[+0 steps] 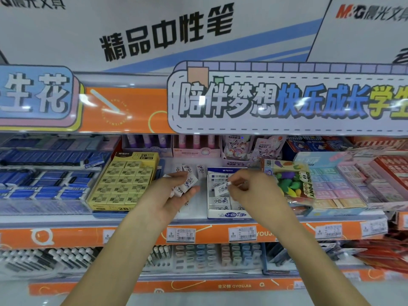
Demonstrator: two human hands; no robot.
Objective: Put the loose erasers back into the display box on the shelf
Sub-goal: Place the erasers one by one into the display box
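In the head view, the left hand (176,191) was cupped palm-up in front of the shelf (132,219), its grip closed loosely round a small stack of white erasers (187,184). More loose erasers (194,170) stood on end on the shelf behind that hand, just left of the display box (229,214). The right hand (249,188) hovered over the open white-and-blue box, pinching a single eraser (221,189) between thumb and fingertips, the other fingers curled.

That eraser lay roughly level, its long axis running left to right with a slight tilt, printed face up. The ones already in the box sat the same way, in rows, labels up. The standing ones behind had their long axes upright.

To place it well, the person would likely need to square the eraser to the row beneath, lower it flat into the free slot and let go only once it rested there, so it did not tip onto its edge. Feeding one eraser at a time from the left hand seemed the tidy way. A yellow box (123,182) of erasers sat to the left, well clear.
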